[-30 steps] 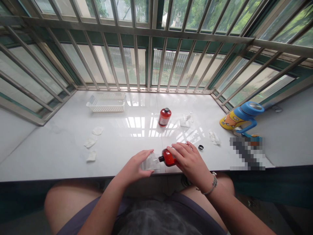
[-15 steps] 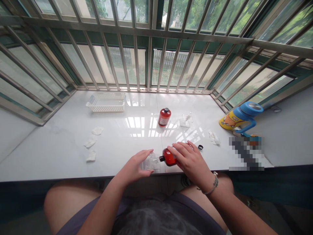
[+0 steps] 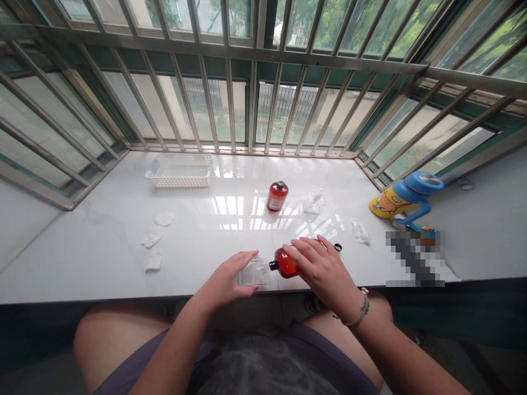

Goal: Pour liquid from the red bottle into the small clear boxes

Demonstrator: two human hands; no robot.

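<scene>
A clear square bottle (image 3: 252, 271) sits near the table's front edge, its round mouth towards the right. My left hand (image 3: 224, 280) curves around it, fingers on the far side and thumb on the near side. My right hand (image 3: 323, 269) grips a red bottle (image 3: 287, 263) from above. That bottle is tilted on its side, with its black threaded neck (image 3: 273, 265) pointing left, close to the clear bottle's mouth. Whether liquid flows between them is too small to tell. A small black cap (image 3: 338, 247) lies just beyond my right hand.
Farther back stand a second red bottle (image 3: 277, 196) and another clear square container (image 3: 313, 201). A white basket (image 3: 179, 181) is at the back left. White tissues (image 3: 151, 240) lie left, a crumpled tissue (image 3: 360, 232) right. A blue-yellow flask (image 3: 405, 195) stands by the right wall.
Almost nothing differs. The red bottle and my right hand have shifted very slightly to the right; my left hand stays in place.
</scene>
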